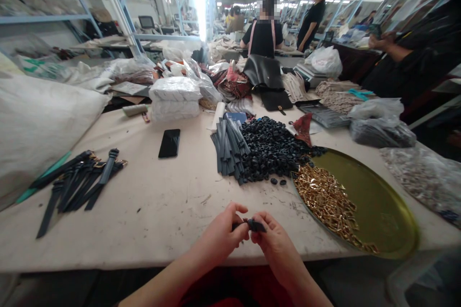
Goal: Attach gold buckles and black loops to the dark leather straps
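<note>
Near the table's front edge, my left hand [230, 228] and my right hand [268, 235] meet over a short dark strap [256, 225]. Both hands pinch it, the right one at its flat end; the left fingers hide the rest. Beyond my hands lies a heap of small black loops [273, 148], with a bundle of flat dark strips [228, 148] along its left side. A round gold tray [382, 201] to the right bears a pile of gold buckles [324, 196]. At the far left, several dark straps with buckles [82, 177] lie in a loose stack.
A black phone [169, 143] lies left of the strips. Wrapped white packs [175, 98], a black leather piece [264, 74] and plastic bags [378, 120] crowd the table's back. A large white sack [43, 124] stands left. A person in dark clothes [414, 53] stands at the right.
</note>
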Motion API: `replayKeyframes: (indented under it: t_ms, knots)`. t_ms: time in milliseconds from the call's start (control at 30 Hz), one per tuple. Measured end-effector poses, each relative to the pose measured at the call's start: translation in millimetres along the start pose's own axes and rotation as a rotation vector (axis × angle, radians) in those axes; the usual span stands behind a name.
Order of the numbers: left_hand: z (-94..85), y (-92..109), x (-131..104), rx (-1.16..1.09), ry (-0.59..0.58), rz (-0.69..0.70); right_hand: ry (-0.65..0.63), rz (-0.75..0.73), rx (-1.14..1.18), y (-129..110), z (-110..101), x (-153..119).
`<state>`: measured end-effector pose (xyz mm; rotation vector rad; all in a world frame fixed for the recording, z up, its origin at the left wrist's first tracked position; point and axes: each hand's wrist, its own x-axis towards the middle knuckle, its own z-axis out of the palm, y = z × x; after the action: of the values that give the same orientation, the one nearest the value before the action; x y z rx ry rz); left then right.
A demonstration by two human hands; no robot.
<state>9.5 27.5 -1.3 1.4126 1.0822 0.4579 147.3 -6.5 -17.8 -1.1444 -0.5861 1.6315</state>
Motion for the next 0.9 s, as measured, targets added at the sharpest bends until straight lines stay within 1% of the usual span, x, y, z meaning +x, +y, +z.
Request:
replayKeyframes:
  t_ms: [100, 200, 267, 333, 400, 467, 533, 633, 667, 700, 733, 833, 900]
  knots:
    - [-2.4, 2, -3, 0.099, 0.043, -0.036, -0.096, 0.129, 0.009, 1, -1, -3]
    - [-5.9, 1, -6, 0.304, 0.111, -0.073, -0.174, 0.248, 0.082, 3, -1, -6]
    - [-7.6, 0, -8, 0.4, 0.117, -0.101, -0.187, 0.274, 0.115, 3, -1, -9]
    - [-8.4, 0, -11, 0.429, 0.114, -0.1, -0.189, 0.275, 0.098, 3, 0, -10]
    - [-8.9, 3, -14, 0.393, 0.106, -0.08, -0.182, 0.221, 0.038, 2, 0, -11]
    - [-9.6, 8, -19, 0.286, 0.073, -0.053, -0.142, 0.114, -0.057, 2, 0, -8]
    - [-10.6, 13, -22, 0.132, 0.016, -0.056, -0.041, -0.016, -0.198, 4, -2, -5]
    - [-11.8, 18, -25, -0.079, -0.052, -0.076, 0.202, -0.225, -0.456, 7, -4, 0]
    - [-12.1, 18, -25, -0.122, -0.07, -0.075, 0.251, -0.276, -0.525, 8, -5, 1]
    - [-12.2, 18, -25, -0.151, -0.086, -0.066, 0.261, -0.303, -0.576, 8, -7, 1]
    - [-12.3, 17, -25, -0.172, -0.097, -0.056, 0.226, -0.301, -0.615, 7, -8, 1]
    - [-12.3, 13, -24, -0.219, -0.13, -0.067, 0.001, -0.204, -0.668, 3, -13, -1]
    - [-12.3, 11, -24, -0.213, -0.159, -0.095, -0.086, -0.161, -0.697, 1, -16, -4]
